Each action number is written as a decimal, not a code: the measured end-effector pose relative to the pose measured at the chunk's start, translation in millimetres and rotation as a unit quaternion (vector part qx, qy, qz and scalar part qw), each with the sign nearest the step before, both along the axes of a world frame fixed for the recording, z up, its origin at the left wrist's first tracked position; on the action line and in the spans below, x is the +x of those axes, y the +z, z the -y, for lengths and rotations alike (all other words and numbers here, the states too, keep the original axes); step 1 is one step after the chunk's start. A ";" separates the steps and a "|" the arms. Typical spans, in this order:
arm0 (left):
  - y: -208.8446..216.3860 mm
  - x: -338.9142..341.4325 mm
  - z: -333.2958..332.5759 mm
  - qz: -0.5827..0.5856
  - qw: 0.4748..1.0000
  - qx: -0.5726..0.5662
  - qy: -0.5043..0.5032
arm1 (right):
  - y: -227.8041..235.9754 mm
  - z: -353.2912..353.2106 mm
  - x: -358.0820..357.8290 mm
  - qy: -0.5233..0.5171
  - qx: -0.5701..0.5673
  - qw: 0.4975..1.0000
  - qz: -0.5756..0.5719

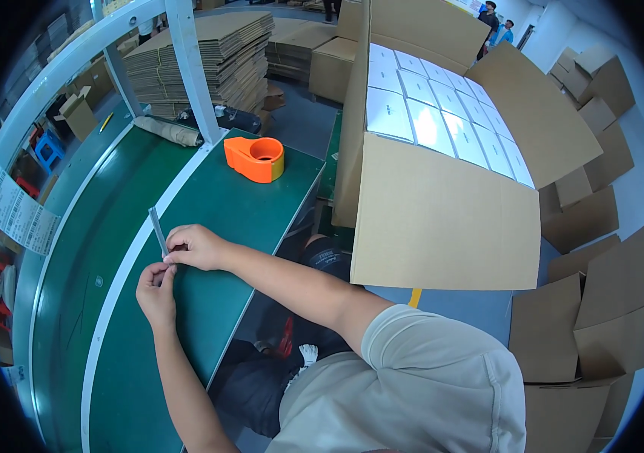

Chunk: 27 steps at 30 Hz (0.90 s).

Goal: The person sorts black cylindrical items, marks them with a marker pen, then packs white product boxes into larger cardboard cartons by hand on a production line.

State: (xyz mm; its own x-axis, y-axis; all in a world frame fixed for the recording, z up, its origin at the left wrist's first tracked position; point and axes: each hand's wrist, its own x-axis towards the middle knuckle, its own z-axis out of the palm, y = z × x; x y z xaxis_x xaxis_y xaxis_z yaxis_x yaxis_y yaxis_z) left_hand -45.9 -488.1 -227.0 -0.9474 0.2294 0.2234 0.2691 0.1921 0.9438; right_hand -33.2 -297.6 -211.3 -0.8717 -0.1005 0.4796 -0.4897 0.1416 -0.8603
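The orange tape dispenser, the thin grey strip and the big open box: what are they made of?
Orange dispenser: probably plastic, evenly coloured, slightly glossy. Thin strip: metal or plastic; its plain grey look leaves it open. Open box: cardboard, matt brown, with folded-out flaps.

Printed label strip (18,205), marked white boxes (427,122), illegible

The grey strip (156,226) has its lower end hidden.

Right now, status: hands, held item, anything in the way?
Left hand, right hand close together. Slim grey strip pinched, far end free. Orange tape dispenser apart, nothing visibly blocking.
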 end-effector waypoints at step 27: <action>10.7 -1.1 -9.4 0.112 0.982 0.104 -0.107 | 2.0 -5.7 0.8 -0.007 -0.016 1.000 0.018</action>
State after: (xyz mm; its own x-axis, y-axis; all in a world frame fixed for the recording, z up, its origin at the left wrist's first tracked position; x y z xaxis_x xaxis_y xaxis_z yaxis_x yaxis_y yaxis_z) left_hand -47.0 -478.7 -216.3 -0.9128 0.4009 0.0780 0.0637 -0.0489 0.9968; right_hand -32.4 -291.9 -209.3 -0.8897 -0.0744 0.4504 -0.4563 0.1207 -0.8816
